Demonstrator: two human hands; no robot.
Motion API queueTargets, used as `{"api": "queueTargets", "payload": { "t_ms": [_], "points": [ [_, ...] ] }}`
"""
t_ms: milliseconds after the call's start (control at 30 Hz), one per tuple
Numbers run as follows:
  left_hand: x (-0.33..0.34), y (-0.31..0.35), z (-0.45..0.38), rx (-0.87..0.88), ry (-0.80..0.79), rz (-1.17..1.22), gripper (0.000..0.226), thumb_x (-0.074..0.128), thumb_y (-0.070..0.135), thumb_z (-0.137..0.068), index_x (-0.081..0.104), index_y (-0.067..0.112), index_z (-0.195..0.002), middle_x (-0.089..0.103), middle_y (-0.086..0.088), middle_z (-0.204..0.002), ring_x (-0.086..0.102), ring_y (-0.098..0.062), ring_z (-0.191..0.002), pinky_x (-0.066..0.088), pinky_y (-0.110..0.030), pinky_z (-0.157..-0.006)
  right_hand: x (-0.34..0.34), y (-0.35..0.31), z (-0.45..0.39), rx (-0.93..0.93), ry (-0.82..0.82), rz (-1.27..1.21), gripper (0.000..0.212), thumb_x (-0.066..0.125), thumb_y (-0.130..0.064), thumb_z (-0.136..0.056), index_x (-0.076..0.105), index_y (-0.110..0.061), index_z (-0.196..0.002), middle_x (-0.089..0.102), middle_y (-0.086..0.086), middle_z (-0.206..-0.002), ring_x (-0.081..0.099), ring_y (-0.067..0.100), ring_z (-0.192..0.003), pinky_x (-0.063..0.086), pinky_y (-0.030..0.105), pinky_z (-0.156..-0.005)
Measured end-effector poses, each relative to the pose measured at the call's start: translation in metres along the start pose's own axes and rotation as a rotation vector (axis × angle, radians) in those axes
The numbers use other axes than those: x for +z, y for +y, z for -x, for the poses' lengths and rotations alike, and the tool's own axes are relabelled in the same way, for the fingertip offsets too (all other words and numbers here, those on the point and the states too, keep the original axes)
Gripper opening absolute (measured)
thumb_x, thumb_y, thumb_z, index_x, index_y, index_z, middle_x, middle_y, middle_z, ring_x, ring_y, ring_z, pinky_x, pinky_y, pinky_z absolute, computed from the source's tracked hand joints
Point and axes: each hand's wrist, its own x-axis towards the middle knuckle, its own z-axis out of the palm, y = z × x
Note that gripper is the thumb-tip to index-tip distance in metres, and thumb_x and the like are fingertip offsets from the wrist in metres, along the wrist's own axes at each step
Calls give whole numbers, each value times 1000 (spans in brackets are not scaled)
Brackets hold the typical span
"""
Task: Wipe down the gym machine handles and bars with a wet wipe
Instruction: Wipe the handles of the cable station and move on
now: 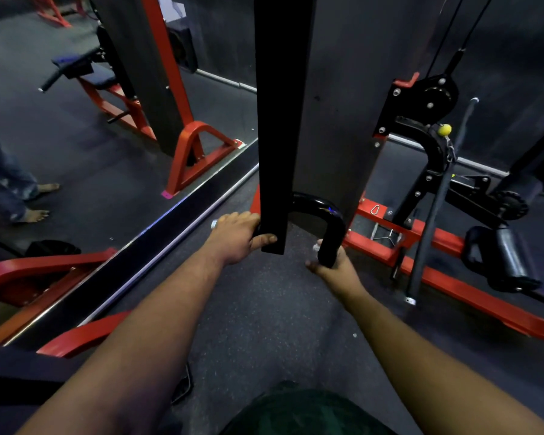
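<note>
A glossy black curved handle bar arcs behind a hanging black flat strap in the middle of the view. My left hand grips the left end of the bar, thumb lying across the strap's lower end. My right hand is wrapped round the bar's right end, with a bit of white wet wipe showing between fingers and bar. The part of the bar behind the strap is hidden.
A tall dark machine panel rises behind the handle. Red frame rails, a pulley, cables and a black roller pad stand at right. A wall mirror at left reflects a bench and a person's bare feet.
</note>
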Motion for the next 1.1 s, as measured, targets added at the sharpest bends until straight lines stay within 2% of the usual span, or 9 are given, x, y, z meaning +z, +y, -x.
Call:
{"api": "queueTargets", "payload": {
  "t_ms": [133, 233, 400, 467, 533, 633, 700, 967, 1100],
  "points": [
    [1, -2, 0, -4, -1, -3, 85, 19, 90, -77, 60, 24, -110, 61, 1, -99, 59, -28, -95, 42, -43, -82, 6, 8, 8, 22, 100, -36, 54, 63, 10, -91, 51, -11, -139, 65, 0, -125, 63, 3, -110, 50, 14, -90],
    [1, -5, -2, 1, 5, 10, 84, 19, 90, -77, 60, 24, -111, 61, 2, -97, 59, -26, -94, 43, -43, -81, -1, 10, 12, -30, 208, -63, 47, 57, -2, -95, 58, -15, -140, 66, 2, -134, 60, 17, -127, 46, 34, -111],
    [1, -6, -8, 8, 9, 8, 83, 19, 89, -77, 60, 27, -114, 62, 3, -99, 59, -25, -96, 41, -41, -78, -21, -30, 22, -146, 387, -191, 25, 59, -12, -99, 53, -29, -117, 66, -4, -112, 63, 9, -98, 48, 29, -88],
    [0, -6, -10, 8, 13, 2, 83, 19, 89, -76, 60, 27, -113, 62, 3, -100, 60, -25, -97, 38, -40, -77, -28, -59, 25, -359, 455, -56, 24, 60, -8, -99, 55, -30, -106, 66, -15, -105, 62, 3, -97, 47, 22, -86],
    [0, -6, -11, 15, 17, -5, 84, 18, 90, -77, 60, 26, -111, 63, 2, -101, 60, -27, -97, 37, -40, -76, -34, -81, 29, -617, 426, 96, 23, 61, 3, -97, 62, -18, -107, 69, -16, -117, 64, 6, -114, 49, 24, -96],
    [1, -6, -12, 19, 8, -2, 89, 15, 94, -75, 59, 25, -110, 62, 1, -100, 60, -27, -96, 40, -42, -78, -40, -86, 23, -1038, 223, 558, 25, 63, 12, -92, 66, 2, -115, 56, 17, -143, 48, 31, -140, 39, 46, -117],
    [2, -7, -12, 19, 2, 0, 99, 6, 100, -70, 58, 25, -109, 61, 2, -100, 59, -26, -95, 40, -42, -79, -40, -77, 10, -1199, 156, 848, 24, 68, 7, -92, 70, 0, -115, 53, 19, -146, 45, 38, -141, 37, 57, -116],
    [1, -4, -12, 17, 8, -3, 89, 14, 91, -76, 60, 21, -108, 59, 2, -97, 59, -28, -96, 41, -44, -82, -50, -30, -8, -1255, 212, 1227, 28, 42, -8, -108, 63, -16, -126, 46, -2, -150, 13, 30, -156, 12, 64, -122],
    [1, -5, -14, 25, 11, 10, 86, 15, 91, -76, 58, 23, -104, 49, 9, -90, 57, -25, -92, 35, -40, -78, -44, -12, -9, -1154, 193, 1341, 34, 47, -8, -102, 67, -19, -127, 47, -3, -154, 5, 34, -156, 6, 71, -119]
  ]
}}
